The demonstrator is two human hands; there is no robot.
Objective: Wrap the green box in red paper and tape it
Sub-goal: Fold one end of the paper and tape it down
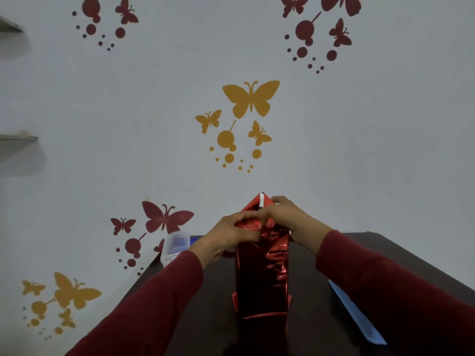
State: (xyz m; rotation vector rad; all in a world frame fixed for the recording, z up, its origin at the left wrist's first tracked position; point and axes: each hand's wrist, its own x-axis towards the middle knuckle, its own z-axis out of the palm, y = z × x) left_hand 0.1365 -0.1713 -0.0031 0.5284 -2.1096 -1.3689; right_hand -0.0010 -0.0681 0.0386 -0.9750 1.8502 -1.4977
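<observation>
Hands come first: we see both of them up at the top of a tall box covered in shiny red paper (262, 273). Our left hand (231, 233) pinches the paper at the top left side. Our right hand (285, 217) curls its fingers round the pointed flap at the top, where a bit of white shows. We see no green; the paper hides the box all over. It stands upright in the middle of the dark table (321, 317). A clear tub (174, 246) sits at the far left edge. A light blue tray (357, 314) lies on the right.
</observation>
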